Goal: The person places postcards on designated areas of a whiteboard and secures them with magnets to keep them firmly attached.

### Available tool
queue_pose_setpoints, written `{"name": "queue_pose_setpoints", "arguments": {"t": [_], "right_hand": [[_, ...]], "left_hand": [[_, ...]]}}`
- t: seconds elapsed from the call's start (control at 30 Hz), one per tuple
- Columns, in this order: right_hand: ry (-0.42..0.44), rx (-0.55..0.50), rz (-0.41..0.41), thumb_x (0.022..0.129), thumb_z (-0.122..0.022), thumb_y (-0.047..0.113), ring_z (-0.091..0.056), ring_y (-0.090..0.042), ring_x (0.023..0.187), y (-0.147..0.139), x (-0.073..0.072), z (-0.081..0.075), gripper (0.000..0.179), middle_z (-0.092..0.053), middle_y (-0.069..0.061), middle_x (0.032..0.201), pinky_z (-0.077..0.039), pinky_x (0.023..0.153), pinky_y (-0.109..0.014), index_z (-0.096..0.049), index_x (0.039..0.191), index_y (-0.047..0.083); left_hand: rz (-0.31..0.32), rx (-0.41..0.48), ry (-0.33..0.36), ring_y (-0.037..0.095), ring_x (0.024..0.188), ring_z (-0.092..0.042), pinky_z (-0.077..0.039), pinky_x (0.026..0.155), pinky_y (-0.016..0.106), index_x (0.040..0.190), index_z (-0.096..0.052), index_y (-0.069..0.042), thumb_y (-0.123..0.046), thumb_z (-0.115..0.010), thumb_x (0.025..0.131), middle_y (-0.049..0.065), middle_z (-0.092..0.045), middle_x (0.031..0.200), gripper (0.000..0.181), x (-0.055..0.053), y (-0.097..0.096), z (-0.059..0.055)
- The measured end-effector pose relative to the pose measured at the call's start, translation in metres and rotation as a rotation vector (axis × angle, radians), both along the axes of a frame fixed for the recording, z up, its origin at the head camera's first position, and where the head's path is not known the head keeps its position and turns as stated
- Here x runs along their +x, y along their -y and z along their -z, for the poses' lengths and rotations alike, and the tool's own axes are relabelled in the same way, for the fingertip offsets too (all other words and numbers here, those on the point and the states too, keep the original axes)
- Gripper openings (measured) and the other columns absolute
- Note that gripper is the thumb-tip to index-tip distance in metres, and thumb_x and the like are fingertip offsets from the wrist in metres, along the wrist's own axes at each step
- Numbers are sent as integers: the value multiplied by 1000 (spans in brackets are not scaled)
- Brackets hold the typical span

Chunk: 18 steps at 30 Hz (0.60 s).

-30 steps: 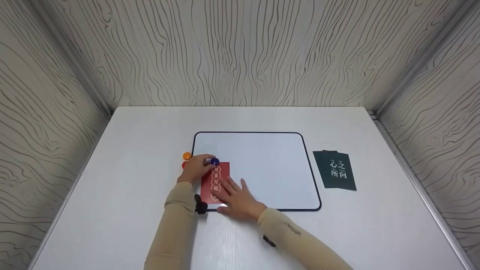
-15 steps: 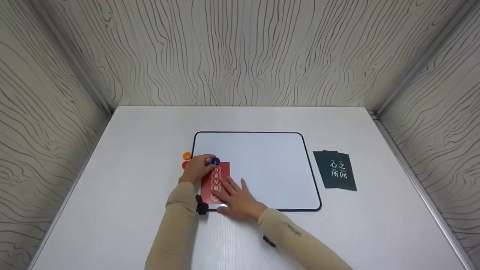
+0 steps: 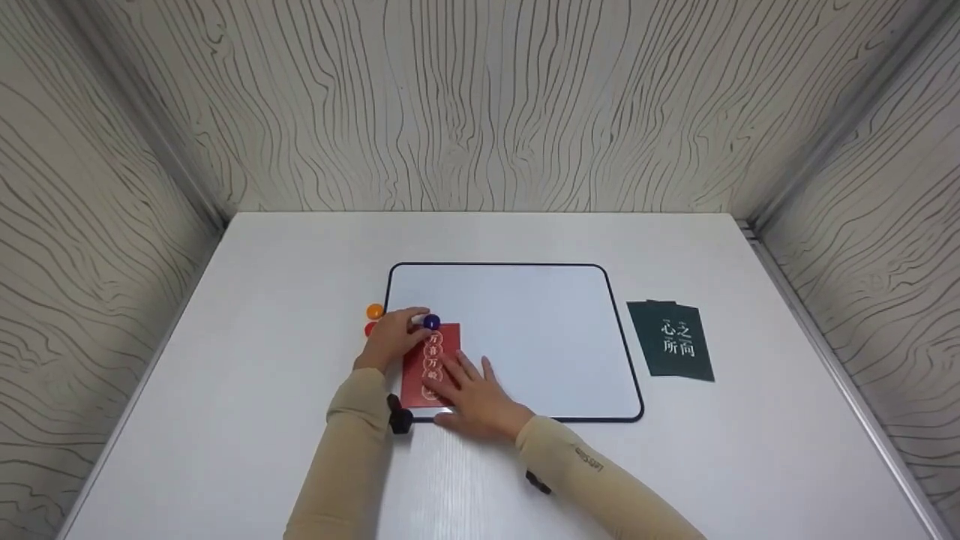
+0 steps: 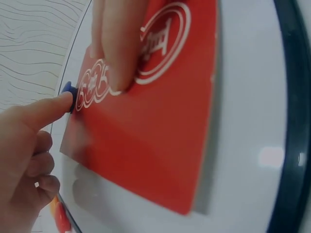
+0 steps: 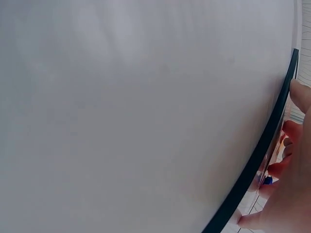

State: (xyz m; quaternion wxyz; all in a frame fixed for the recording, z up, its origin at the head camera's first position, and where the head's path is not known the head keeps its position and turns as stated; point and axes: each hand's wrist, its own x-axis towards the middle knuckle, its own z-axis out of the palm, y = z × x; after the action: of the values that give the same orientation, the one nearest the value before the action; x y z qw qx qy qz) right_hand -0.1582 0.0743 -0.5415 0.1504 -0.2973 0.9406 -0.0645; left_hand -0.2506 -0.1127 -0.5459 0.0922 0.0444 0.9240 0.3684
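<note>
A red card (image 3: 451, 337) with white lettering in rings lies on the left part of a whiteboard (image 3: 540, 337) with a dark frame. At the card's top edge my left hand (image 3: 391, 337) pinches a round blue magnet (image 3: 432, 322) between thumb and finger; the left wrist view also has this blue magnet (image 4: 71, 92) at the card's far end. My right hand (image 3: 480, 401) lies on the lower right of the card with fingers spread, its thumb by the board's near edge. In the right wrist view the right hand (image 5: 286, 194) shows beyond the dark frame.
Left of the board sit an orange magnet (image 3: 374, 311) and a red magnet (image 3: 369, 329), the red one partly hidden by the left hand. Several dark green cards (image 3: 671, 341), overlapping, lie right of the board. Patterned walls (image 3: 480, 105) enclose the white table (image 3: 225, 375).
</note>
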Motion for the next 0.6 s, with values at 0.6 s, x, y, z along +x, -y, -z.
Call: {"name": "queue_pose_setpoints", "arguments": {"t": [0.6], "right_hand": [[16,-25,22,91,-52,57,-8,-32,154,2,-1,-1,67,-9,-1,166,-14,122,-62,-23,150,44]], "left_hand": [[19,-53,-94,31,121,-61,-50,103,47,132,-60,-17,-24,-64,93,12,-62,135,40,19,8,-19]]}}
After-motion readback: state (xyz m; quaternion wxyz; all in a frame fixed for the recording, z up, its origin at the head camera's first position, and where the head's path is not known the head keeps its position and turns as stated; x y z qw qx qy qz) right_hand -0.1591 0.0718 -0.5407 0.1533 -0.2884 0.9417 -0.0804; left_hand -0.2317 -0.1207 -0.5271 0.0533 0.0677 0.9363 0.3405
